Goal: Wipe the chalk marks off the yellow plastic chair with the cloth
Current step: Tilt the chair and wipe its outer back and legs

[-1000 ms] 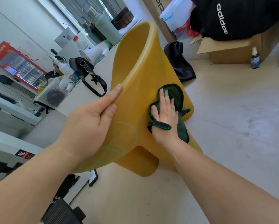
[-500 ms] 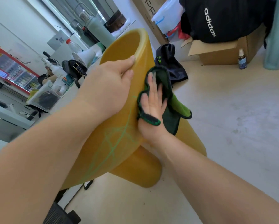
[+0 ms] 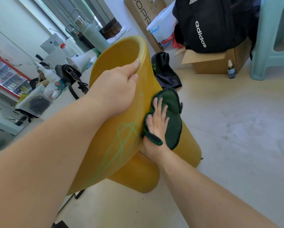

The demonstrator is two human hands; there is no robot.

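The yellow plastic chair is tipped on its side in the middle of the view, its curved shell facing me. Green chalk marks cross the shell in several lines below my left hand. My left hand grips the chair's rim, fingers curled over the edge. My right hand lies flat with fingers spread, pressing a dark green cloth against the shell just right of the marks. A corner of the cloth wraps over the thumb side of that hand.
A cluttered white desk with a black bag, bottles and a megaphone stands left. A cardboard box bearing a black backpack, a spray bottle and a teal stool sit at the back right. Pale floor lies to the right.
My left hand slid up along the rim to a higher grip and the chair turned, bringing the chalk marks into view. My right hand moved the cloth up the shell, then down again.
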